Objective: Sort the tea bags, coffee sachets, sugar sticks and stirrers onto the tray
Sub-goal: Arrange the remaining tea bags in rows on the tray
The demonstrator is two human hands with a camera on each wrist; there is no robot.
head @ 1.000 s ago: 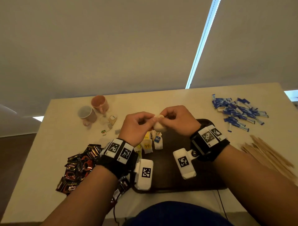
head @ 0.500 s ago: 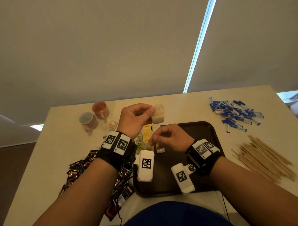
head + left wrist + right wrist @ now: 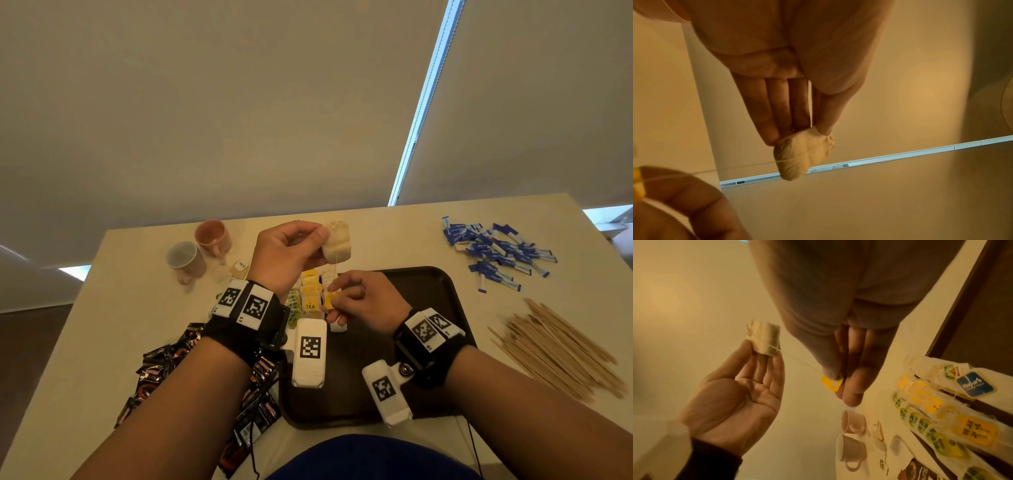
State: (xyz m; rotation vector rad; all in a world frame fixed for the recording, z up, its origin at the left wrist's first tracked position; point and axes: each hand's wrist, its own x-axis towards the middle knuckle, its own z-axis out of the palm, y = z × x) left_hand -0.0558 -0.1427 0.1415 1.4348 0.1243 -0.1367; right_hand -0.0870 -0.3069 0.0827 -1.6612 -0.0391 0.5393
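Our left hand (image 3: 289, 255) pinches a tea bag (image 3: 337, 247) at thumb and fingertips, raised above the right hand (image 3: 363, 301), which pinches its yellow tag (image 3: 832, 383). We hold them apart, likely to draw the string (image 3: 799, 361) taut and untangled before laying the bag beside the tea bags just left of the right hand, on the tray (image 3: 442, 294).

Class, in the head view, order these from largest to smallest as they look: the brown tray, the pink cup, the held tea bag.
1. Tray
2. Pink cup
3. Tea bag; it looks close to the cup, and being raised nearer the camera leaves that order unsure.
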